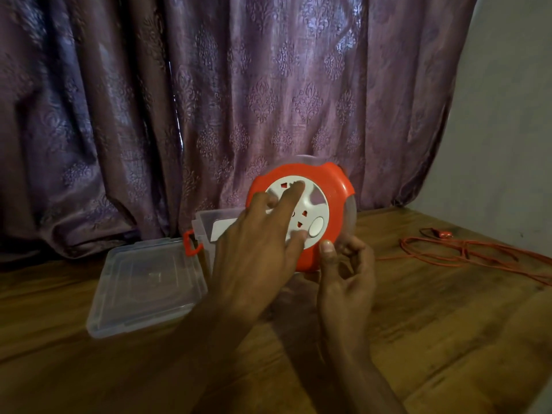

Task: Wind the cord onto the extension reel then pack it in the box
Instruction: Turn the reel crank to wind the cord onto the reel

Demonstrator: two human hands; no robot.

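Observation:
The orange extension reel (334, 186) with a white socket face stands upright above the wooden table (433, 324). My left hand (257, 258) lies over that white face with its fingers spread and fingertips pressing on it. My right hand (343, 276) grips the reel's lower right edge, thumb on the orange rim and fingers curled behind the clear back. The orange cord (478, 253) lies loose in loops on the table to the right, its plug (445, 234) at the far end. The clear plastic box (206, 225) sits left of the reel, partly hidden by my left hand.
The box's clear lid (143, 288) lies open and flat on the table at left, with an orange latch (191, 243) at the hinge side. A purple patterned curtain (209, 100) hangs behind the table. A pale wall (507, 130) stands at right.

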